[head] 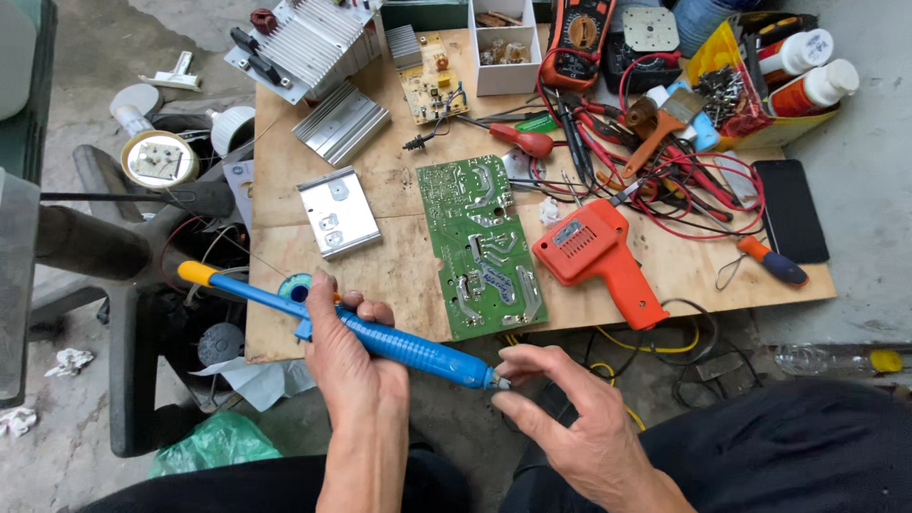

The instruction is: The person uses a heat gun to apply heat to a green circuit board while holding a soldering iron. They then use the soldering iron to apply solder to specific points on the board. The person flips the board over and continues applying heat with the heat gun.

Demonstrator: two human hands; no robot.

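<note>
The left hand (347, 356) is wrapped closed around the middle of a blue desoldering pump (380, 340), holding it slanted in the air in front of the near edge of the counter (399, 271), its yellow plunger end pointing up and to the left. The right hand (570, 418) is loosely curled, with thumb and forefinger pinching the pump's grey tip at its lower right end. Just beyond the hands, a green circuit board (480, 245) lies flat on the wooden counter, solder side up. To its right lies an orange soldering gun (598, 258), near a tangle of red wires (698, 195). To the board's left rests a small metal plate (338, 211). Farther back sits a finned heat sink (340, 122)
</note>
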